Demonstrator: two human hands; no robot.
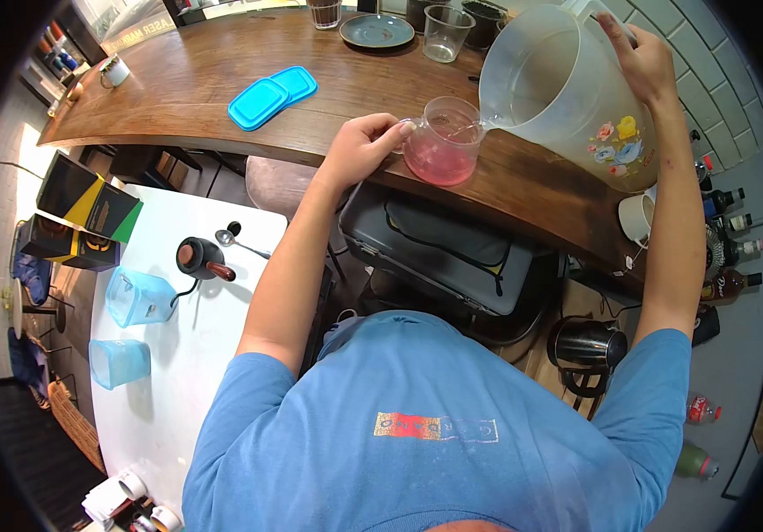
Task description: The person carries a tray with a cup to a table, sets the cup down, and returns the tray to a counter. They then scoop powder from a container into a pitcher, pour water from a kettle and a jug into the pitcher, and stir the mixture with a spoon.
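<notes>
My left hand (362, 146) is closed on the handle of a clear glass mug (442, 155) with pink liquid in it, held at the front edge of the wooden counter. In my right hand (643, 62) is the handle of a large translucent plastic pitcher (576, 124) with a flower print on its side. The pitcher is tipped to the left, its spout at the mug's rim. A thin clear streak shows inside the mug just below the spout. How much liquid the pitcher holds is hard to make out.
On the wooden counter (169, 97) lie two blue lids (262, 102), a grey plate (377, 32) and an empty glass (446, 34). A white cup (637, 217) stands right of the pitcher. The white table (178, 372) at left holds blue containers (138, 297) and a dark pot (197, 257).
</notes>
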